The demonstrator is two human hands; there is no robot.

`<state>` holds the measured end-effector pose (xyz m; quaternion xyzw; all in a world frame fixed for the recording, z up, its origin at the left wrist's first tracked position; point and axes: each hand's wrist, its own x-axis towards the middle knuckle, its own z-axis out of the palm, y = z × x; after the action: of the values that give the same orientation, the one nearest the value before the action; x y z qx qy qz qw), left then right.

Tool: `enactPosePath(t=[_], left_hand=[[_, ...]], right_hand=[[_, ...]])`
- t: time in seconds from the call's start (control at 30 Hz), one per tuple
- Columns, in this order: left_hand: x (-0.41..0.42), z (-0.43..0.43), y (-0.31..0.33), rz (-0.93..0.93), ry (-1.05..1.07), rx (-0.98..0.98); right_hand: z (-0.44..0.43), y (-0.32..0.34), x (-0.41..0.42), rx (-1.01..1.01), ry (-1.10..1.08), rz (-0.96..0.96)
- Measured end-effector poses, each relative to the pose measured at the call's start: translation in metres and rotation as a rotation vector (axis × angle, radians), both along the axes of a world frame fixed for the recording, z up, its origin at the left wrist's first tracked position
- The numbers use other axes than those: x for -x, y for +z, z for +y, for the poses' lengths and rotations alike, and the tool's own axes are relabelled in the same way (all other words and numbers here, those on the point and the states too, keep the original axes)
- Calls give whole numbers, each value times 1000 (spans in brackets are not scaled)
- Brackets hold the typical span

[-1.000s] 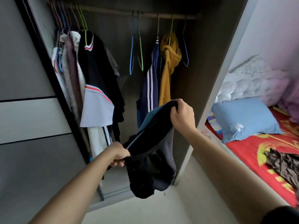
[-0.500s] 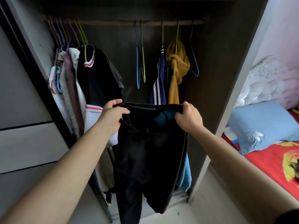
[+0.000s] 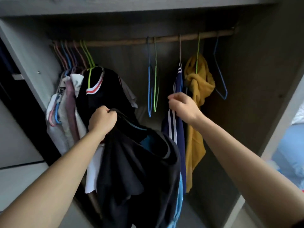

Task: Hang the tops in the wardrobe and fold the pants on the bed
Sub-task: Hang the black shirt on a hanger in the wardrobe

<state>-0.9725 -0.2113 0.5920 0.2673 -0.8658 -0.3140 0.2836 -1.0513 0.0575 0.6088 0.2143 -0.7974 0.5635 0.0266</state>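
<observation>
My left hand [image 3: 102, 122] grips a dark top [image 3: 139, 170] by its neck edge, and the cloth hangs down in front of the open wardrobe; a blue lining shows inside it. My right hand [image 3: 182, 106] is off the top, raised with its fingers curled, just in front of a hanging navy garment with white stripes [image 3: 178, 129]. It holds nothing that I can see. Two bare hangers, blue and green [image 3: 152, 89], hang from the wooden rail [image 3: 125, 42] between my hands.
Several hung clothes crowd the rail's left end, frontmost a black top with a red-and-white collar [image 3: 98, 99]. A mustard garment [image 3: 197, 96] and a bare blue hanger [image 3: 220, 79] hang at the right. The wardrobe's side panel and a blue pillow [image 3: 289, 153] lie further right.
My right hand let go of the dark top and rose towards the rail. The top now hangs from my left hand alone. My view tilted up and closer to the wardrobe.
</observation>
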Motion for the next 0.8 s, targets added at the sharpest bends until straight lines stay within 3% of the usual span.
enactPosePath(t=[0.13, 0.33, 0.57, 0.8], left_hand=[[10, -9, -8, 25, -68, -74], [19, -22, -12, -2, -203, -13], [10, -39, -15, -27, -324, 33], [1, -37, -20, -34, -448, -34]], right_hand=[[-49, 16, 27, -123, -188, 98], [-93, 15, 34, -431, -367, 173], [-108, 9, 8, -93, -581, 157], [-93, 37, 1, -49, -573, 180]])
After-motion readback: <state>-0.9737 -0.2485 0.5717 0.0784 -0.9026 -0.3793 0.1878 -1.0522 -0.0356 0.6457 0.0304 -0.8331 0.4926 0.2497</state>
